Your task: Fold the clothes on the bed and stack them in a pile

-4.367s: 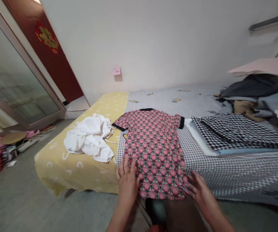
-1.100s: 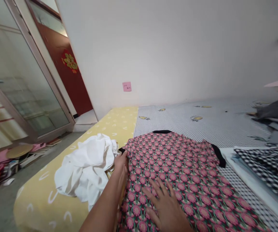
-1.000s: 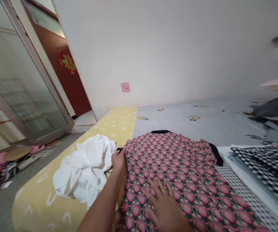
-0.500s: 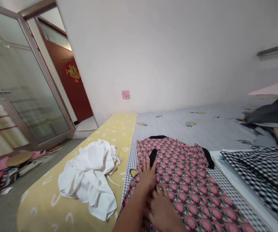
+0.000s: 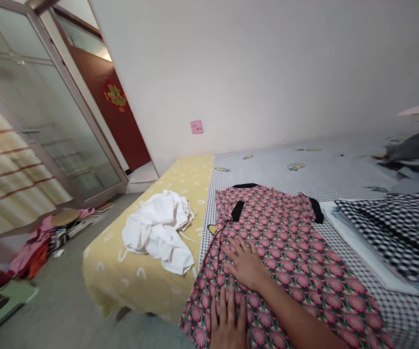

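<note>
A floral dress [image 5: 285, 257] in pink and dark tones, with black trim at the neck and cuffs, lies spread over the bed. Its left sleeve [image 5: 237, 211] is folded inward onto the body. My right hand [image 5: 244, 261] rests flat on the upper left part of the cloth, fingers spread. Below it, my left hand [image 5: 227, 317] presses flat near the dress's left edge, fingers stretched out. Neither hand holds anything. To the left, a crumpled white garment [image 5: 158, 230] with thin ties lies on the bed's yellow part.
Black-and-white checked cloth [image 5: 394, 232] lies folded at the right. Behind it is a pile of dark clothes [image 5: 418, 145]. The yellow sheet [image 5: 140, 286] hangs over the bed's edge. A green stool [image 5: 13, 300] and scattered items stand on the floor at left.
My left hand has moved from the folded sleeve down toward the lower edge. My right hand has moved up the dress. The camera view has tilted down and turned left.
</note>
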Demonstrator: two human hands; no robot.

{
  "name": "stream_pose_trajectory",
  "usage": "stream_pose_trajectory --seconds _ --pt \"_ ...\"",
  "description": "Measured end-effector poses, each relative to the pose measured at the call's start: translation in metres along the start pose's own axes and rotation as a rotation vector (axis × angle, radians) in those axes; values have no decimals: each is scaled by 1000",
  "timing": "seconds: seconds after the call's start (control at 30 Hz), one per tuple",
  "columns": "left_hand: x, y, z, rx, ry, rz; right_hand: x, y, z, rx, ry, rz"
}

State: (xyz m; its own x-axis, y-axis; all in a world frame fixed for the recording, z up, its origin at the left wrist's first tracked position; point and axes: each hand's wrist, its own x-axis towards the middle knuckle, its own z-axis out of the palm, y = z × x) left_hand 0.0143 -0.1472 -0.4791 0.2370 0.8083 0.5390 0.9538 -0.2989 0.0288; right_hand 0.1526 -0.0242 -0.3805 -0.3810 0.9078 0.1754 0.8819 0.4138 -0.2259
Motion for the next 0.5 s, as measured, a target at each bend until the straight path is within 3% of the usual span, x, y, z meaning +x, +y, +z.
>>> stream_pose_trajectory --seconds 0.13,0.2,0.27,0.4,0.5 --pt "-16 4 -7 -39 47 141 -1 2 8 -53 -1 10" --pt "-16 0 -20 -132 75 92 -1 4 12 -92 8 9" --pt "-19 -7 -36 -191 144 -124 -1 6 16 -125 22 0" --pt "-27 -30 -60 -258 291 -715 -1 10 20 -139 38 -16" --pt "-27 -51 -62 -508 219 -1069 -1 10 19 -144 21 -9"
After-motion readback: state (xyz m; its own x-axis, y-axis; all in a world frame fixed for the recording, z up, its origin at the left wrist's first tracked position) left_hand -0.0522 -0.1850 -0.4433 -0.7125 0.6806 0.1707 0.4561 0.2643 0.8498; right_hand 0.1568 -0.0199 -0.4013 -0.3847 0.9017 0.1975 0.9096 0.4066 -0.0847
